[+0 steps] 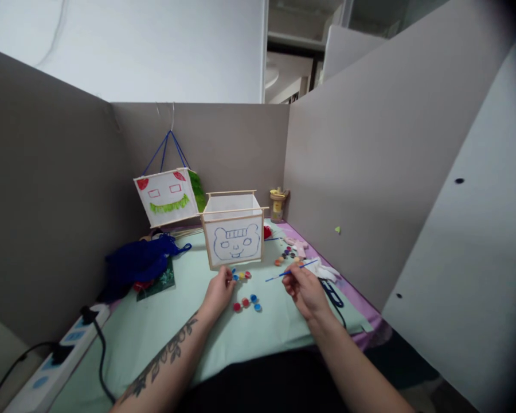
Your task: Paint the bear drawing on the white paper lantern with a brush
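My right hand [303, 291] grips a thin blue paintbrush [275, 278], its tip pointing left over the table. The fingers of my left hand [219, 291] are closed at the left end of a short strip of small paint pots [242, 276]; a blue lid there looks raised. Closer to me lies a second set of paint pots [246, 303], red and blue. Behind my left hand stands a white box lantern [236, 241] with wooden stick edges and an open top. Its front carries a bear face in blue outline.
A painted lantern [167, 198] hangs by blue cords at the back left, above blue cloth [140, 261]. More paint pots [289, 252], white gloves [322, 269] and dark blue scissors [333, 293] lie right. A power strip [60, 355] sits front left. Grey partitions [348, 143] enclose the table.
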Action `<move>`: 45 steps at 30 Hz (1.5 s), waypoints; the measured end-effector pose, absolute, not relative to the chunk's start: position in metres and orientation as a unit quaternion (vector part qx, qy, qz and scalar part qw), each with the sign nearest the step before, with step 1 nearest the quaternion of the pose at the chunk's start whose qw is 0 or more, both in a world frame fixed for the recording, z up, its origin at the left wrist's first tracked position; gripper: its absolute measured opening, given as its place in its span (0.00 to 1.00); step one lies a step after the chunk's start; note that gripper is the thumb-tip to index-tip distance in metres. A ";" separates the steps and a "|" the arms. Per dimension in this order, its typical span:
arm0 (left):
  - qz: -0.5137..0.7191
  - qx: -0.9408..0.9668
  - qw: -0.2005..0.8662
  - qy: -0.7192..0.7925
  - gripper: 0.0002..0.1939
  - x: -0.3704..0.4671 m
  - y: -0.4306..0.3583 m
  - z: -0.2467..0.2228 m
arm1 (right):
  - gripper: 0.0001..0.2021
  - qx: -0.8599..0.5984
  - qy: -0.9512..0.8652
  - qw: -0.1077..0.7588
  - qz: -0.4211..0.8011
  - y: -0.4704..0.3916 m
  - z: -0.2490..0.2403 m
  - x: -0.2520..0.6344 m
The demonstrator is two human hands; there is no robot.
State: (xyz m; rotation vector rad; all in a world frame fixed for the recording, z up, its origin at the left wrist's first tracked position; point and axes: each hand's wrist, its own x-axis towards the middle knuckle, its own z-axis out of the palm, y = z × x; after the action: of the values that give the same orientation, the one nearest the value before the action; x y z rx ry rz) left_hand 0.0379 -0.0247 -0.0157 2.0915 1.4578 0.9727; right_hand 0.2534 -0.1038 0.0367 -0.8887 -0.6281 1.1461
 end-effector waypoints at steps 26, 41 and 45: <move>0.219 0.670 0.126 0.698 0.13 -0.010 0.029 -0.009 | 0.16 -0.354 -0.306 0.731 0.497 -0.076 0.047 0.254; 0.535 0.495 0.515 0.452 0.20 -0.002 0.002 0.021 | 0.07 -0.322 -0.505 0.775 0.203 -0.026 0.053 0.222; 0.546 0.444 0.577 0.414 0.19 -0.003 -0.001 0.025 | 0.05 -0.345 -0.610 0.698 0.147 -0.028 0.039 0.223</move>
State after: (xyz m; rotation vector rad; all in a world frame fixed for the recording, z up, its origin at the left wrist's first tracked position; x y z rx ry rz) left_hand -0.0029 -0.0007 0.0253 1.0379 0.9695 1.2775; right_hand 0.2227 -0.0279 0.0392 -0.7682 -1.3601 0.3283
